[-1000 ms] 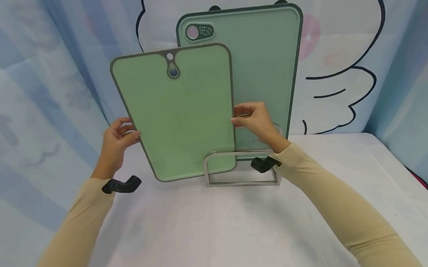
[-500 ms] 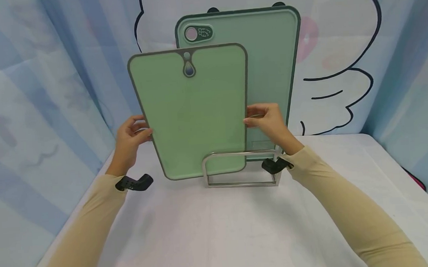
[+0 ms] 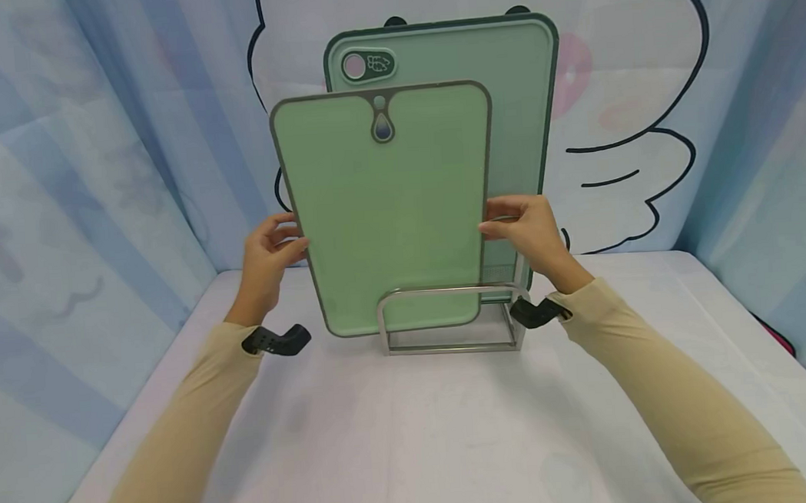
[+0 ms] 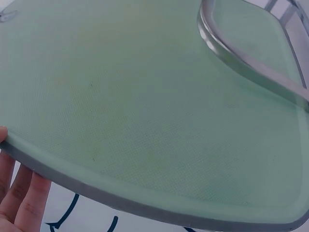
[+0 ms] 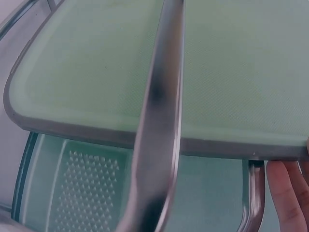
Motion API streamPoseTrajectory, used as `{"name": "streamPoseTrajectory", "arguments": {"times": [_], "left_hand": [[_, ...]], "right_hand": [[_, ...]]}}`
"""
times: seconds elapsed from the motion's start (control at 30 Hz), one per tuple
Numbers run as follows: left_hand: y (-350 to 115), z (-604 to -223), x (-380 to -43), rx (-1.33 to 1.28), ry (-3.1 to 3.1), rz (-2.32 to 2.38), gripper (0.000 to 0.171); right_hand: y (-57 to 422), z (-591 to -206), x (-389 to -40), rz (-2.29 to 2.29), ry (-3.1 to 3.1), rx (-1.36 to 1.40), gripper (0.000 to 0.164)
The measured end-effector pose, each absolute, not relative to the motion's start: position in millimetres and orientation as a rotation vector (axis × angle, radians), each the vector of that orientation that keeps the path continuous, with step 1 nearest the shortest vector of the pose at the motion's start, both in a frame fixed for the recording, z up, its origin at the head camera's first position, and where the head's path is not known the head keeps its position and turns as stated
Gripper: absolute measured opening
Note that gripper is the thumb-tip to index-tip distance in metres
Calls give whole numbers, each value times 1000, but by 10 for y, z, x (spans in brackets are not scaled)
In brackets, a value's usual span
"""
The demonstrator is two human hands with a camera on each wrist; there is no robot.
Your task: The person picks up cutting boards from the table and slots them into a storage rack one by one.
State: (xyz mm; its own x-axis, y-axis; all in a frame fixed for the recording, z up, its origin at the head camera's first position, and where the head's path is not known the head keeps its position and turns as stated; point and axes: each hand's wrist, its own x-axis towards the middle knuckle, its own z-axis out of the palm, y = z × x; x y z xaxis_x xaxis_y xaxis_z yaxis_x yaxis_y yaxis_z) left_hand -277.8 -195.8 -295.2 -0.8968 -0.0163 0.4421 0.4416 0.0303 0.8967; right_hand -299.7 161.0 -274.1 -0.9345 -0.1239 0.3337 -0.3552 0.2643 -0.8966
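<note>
A light green cutting board (image 3: pixel 390 214) with a grey rim and a drop-shaped cutout at its top stands upright between my hands. Its left edge is pinched by my left hand (image 3: pixel 264 264), thumb in front and fingers behind. My right hand (image 3: pixel 532 232) pinches the right edge at about the same height. The board's lower part is behind the front bar of a metal rack (image 3: pixel 450 289), and its lower left corner sticks out past the rack. Behind it, a larger, darker green cutting board (image 3: pixel 521 98) stands in the rack, partly covered.
The rack rests on a white-covered table (image 3: pixel 400 429). A patterned curtain (image 3: pixel 32 189) hangs at the left, and a printed cloth with black outlines (image 3: pixel 628 76) hangs behind. Dark straps (image 3: pixel 277 341) are on both wrists.
Both hands have moved to the right with the light green cutting board, so more of it is behind the rack's front bar. The larger board stays in the rack.
</note>
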Motion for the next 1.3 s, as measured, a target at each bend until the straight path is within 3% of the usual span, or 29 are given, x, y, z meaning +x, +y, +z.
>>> {"name": "streamPoseTrajectory", "arguments": {"times": [0.6, 0.93, 1.3], "left_hand": [[-1684, -2934, -2846, -462, -1991, -1921, 27], [-1550, -2963, -2924, -448, -1985, -1952, 36], [-1386, -2961, -2966, -452, -1984, -1979, 38]], "right_hand": [[1855, -2774, -2971, 1727, -2311, 418, 43], [1976, -2757, -2973, 1654, -2324, 348, 37], [2143, -2739, -2949, 1642, -2332, 347, 41]]}}
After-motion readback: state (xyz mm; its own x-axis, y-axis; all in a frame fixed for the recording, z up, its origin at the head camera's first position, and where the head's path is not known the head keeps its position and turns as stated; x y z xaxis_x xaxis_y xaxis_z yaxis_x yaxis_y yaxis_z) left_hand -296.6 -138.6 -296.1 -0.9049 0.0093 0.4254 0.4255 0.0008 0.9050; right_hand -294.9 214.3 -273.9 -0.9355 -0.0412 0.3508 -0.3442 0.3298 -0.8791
